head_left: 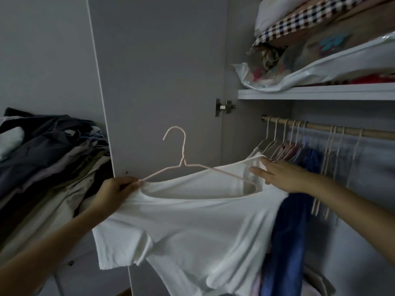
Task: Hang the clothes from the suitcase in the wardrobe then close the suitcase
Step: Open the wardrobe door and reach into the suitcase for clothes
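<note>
Left hand point(116, 190) pinched the pink hanger's point(183, 163) left end together with the white T-shirt point(192, 221) collar. Right hand point(280, 176) lay spread, fingers straight, against the shirt's right shoulder. Shirt hung half-threaded before the open wardrobe, below the rail point(316, 127).

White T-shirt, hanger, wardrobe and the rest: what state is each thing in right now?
White T-shirt: half on the hanger, not yet hung.
Pink hanger: off the rail, one end inside the collar.
Left hand: fingers grip shirt and hanger end.
Right hand: fingers straight, at the collar.
Wardrobe door: open.
Rail: loaded with hangers and clothes.
Shelf: stacked with bedding.
</note>
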